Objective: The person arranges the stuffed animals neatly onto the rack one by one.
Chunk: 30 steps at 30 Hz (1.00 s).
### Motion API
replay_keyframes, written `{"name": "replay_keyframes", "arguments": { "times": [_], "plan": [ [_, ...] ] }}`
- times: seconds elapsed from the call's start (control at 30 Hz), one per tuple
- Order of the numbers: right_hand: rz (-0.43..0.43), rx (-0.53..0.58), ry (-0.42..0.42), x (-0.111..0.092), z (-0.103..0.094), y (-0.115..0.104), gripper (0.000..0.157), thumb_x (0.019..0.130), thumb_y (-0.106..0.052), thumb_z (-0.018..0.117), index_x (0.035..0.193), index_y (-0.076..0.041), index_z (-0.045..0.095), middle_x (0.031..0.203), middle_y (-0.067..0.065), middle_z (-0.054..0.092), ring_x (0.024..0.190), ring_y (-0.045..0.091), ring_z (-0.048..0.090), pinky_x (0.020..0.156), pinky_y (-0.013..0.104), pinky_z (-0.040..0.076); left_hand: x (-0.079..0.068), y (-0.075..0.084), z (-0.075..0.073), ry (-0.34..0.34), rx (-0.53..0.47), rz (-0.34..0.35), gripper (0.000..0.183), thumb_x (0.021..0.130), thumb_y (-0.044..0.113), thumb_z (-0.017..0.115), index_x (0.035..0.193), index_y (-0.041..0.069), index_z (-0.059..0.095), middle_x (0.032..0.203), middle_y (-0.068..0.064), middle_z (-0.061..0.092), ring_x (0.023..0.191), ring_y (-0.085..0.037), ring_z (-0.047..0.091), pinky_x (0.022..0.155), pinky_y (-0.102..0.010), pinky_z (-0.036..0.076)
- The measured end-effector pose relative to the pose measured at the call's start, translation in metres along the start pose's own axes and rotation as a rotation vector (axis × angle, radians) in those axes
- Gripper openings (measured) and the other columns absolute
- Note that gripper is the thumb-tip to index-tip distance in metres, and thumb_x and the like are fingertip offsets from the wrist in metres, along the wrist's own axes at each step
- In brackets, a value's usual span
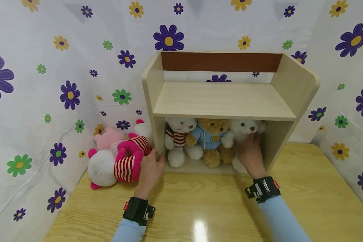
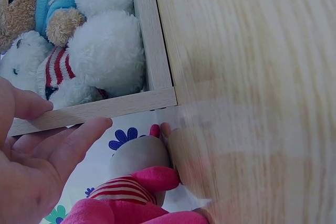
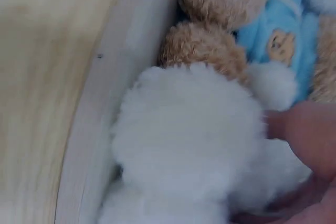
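Note:
A pale wooden shelf (image 1: 224, 99) stands on the table, three plush bears seated side by side in its lower compartment. My left hand (image 1: 151, 169) holds the front edge of its left side panel (image 2: 94, 109), thumb on the inner side and fingers on the outer side. At the right end sits a white teddy bear (image 1: 243, 127); my right hand (image 1: 250, 153) grips its body, partly hiding it. The middle brown bear (image 1: 212, 158) wears a blue hoodie. The left white bear (image 1: 176, 158) has a striped sweater. In the right wrist view, white fur (image 3: 189, 129) fills the foreground.
Left of the shelf lie plush toys with pink limbs and striped clothes (image 1: 125, 168), plus a light pink one (image 1: 107, 137) behind, close to the left hand. The wooden table (image 1: 199, 201) extends in front. A flower-patterned cloth (image 1: 87, 40) hangs behind.

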State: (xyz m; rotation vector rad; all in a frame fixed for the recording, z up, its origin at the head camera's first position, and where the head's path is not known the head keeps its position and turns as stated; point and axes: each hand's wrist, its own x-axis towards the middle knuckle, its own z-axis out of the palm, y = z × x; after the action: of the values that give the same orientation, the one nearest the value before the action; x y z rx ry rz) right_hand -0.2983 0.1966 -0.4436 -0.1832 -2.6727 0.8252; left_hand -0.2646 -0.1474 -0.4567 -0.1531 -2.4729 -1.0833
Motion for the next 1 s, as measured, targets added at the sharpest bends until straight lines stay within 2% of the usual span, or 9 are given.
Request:
{"name": "replay_keyframes", "arguments": {
  "times": [0.1,0.27,0.33,0.43,0.5,0.57,0.77,1.0],
  "plan": [
    [-0.109,-0.077,-0.043,-0.024,-0.010,0.004,0.081,0.095,-0.024,0.069,0.151,0.016,0.027,0.143,0.048,0.036,0.124,0.067,0.045,0.091,0.073,0.047,0.001,0.000,0.003,-0.010,-0.008,0.002,0.012,0.096,0.009,0.062,0.105,0.001,0.062,0.061,-0.002,0.047,0.054,-0.015,0.042,0.048,-0.029,0.034],
    [-0.310,-0.267,-0.069,-0.053,-0.017,0.018,0.080,0.082,-0.028,0.085,0.146,0.003,0.048,0.147,0.031,0.048,0.123,0.063,0.049,0.080,0.074,0.049,0.001,-0.001,0.005,-0.021,-0.024,-0.006,0.011,0.097,0.010,0.061,0.105,0.003,0.061,0.061,0.000,0.044,0.054,-0.014,0.042,0.047,-0.028,0.033],
    [-0.403,-0.338,-0.027,-0.056,-0.014,0.025,0.080,0.076,-0.029,0.091,0.142,-0.001,0.055,0.147,0.024,0.053,0.119,0.059,0.054,0.077,0.071,0.052,0.000,-0.002,0.004,-0.017,-0.025,-0.015,0.011,0.097,0.011,0.061,0.105,0.004,0.062,0.061,0.000,0.045,0.053,-0.014,0.042,0.047,-0.029,0.034],
    [-0.553,-0.411,0.079,-0.054,-0.009,0.034,0.078,0.071,-0.026,0.094,0.137,-0.001,0.061,0.144,0.018,0.060,0.108,0.051,0.061,0.074,0.063,0.055,-0.001,-0.003,0.003,-0.003,-0.017,-0.011,0.010,0.097,0.011,0.062,0.105,0.004,0.063,0.061,-0.002,0.049,0.054,-0.015,0.042,0.049,-0.030,0.036],
    [-0.616,-0.453,0.145,-0.048,-0.006,0.038,0.077,0.069,-0.025,0.094,0.134,0.000,0.063,0.140,0.016,0.063,0.103,0.048,0.064,0.075,0.059,0.056,-0.001,-0.003,0.003,0.006,-0.010,0.003,0.009,0.096,0.010,0.062,0.104,0.004,0.063,0.060,-0.003,0.051,0.054,-0.015,0.043,0.050,-0.031,0.038],
    [-0.633,-0.474,0.145,-0.045,-0.004,0.039,0.075,0.072,-0.024,0.093,0.135,0.001,0.062,0.140,0.016,0.063,0.104,0.047,0.064,0.079,0.058,0.056,-0.002,-0.003,0.002,0.010,-0.005,0.012,0.008,0.096,0.010,0.063,0.102,0.004,0.062,0.060,-0.003,0.052,0.055,-0.016,0.044,0.051,-0.031,0.038],
    [-0.556,-0.483,0.040,-0.036,-0.005,0.035,0.070,0.081,-0.024,0.087,0.139,0.002,0.058,0.142,0.018,0.062,0.115,0.047,0.061,0.087,0.057,0.055,-0.003,-0.003,0.002,0.006,0.006,0.009,0.010,0.096,0.010,0.063,0.103,0.003,0.063,0.060,-0.006,0.056,0.056,-0.016,0.048,0.052,-0.032,0.041],
    [-0.458,-0.411,-0.102,-0.031,-0.009,0.033,0.068,0.087,-0.021,0.081,0.144,0.003,0.052,0.148,0.019,0.056,0.124,0.050,0.054,0.094,0.063,0.051,-0.002,-0.005,0.002,-0.010,-0.010,0.008,0.012,0.096,0.008,0.062,0.106,0.001,0.063,0.062,-0.006,0.055,0.055,-0.014,0.045,0.049,-0.030,0.038]
  ]
}}
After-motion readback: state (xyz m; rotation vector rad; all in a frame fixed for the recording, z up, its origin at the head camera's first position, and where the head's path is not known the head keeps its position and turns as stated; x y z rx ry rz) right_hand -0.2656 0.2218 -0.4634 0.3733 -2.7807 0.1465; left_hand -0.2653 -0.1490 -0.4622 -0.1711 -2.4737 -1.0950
